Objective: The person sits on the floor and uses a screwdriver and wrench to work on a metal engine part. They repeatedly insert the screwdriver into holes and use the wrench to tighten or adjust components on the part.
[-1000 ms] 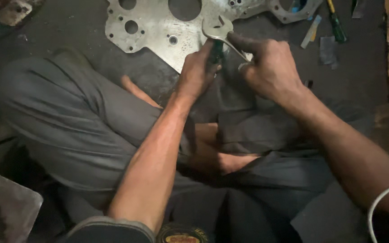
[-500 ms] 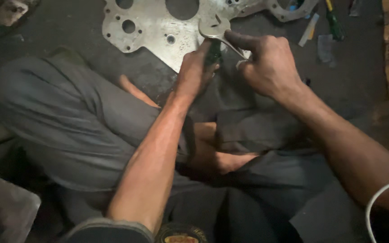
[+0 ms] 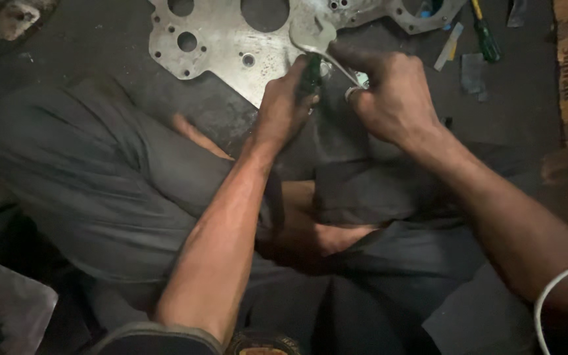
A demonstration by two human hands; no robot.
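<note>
Left hand (image 3: 284, 105) clamped round a green-handled tool (image 3: 309, 71), right hand (image 3: 392, 98) closed on an open-ended spanner (image 3: 317, 41), both braced together at the near edge of the holed metal plate (image 3: 218, 46) lying on the floor.

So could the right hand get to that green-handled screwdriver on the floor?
Probably, once freed: the right hand grips a wrench, and the screwdriver lies beyond it with bare floor between.
</note>
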